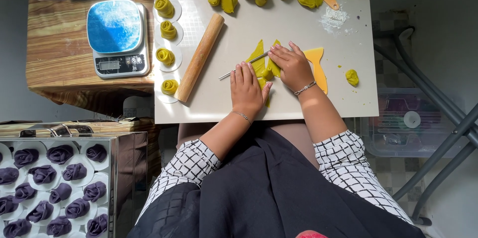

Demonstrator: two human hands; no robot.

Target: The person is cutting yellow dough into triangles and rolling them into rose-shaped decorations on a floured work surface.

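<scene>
Green dough (260, 61) lay mid-mat (279, 23) right of the rolling pin (200, 57), left hand (246, 88) flat, fingers together, right hand (293, 66) fingers pinning it by the metal rod (244, 64); even pressure looked advisable.

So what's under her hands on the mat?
Yellow-green dough and a thin metal rod under the left hand and right hand; the dough's middle is covered.

Matt yellow-green dough (259, 63) is lying on a smooth pale mat (239, 103); a thin shiny metal rod (244, 65) and bare wooden rolling pin (200, 57) (unvarnished-looking) are resting alongside.
</scene>
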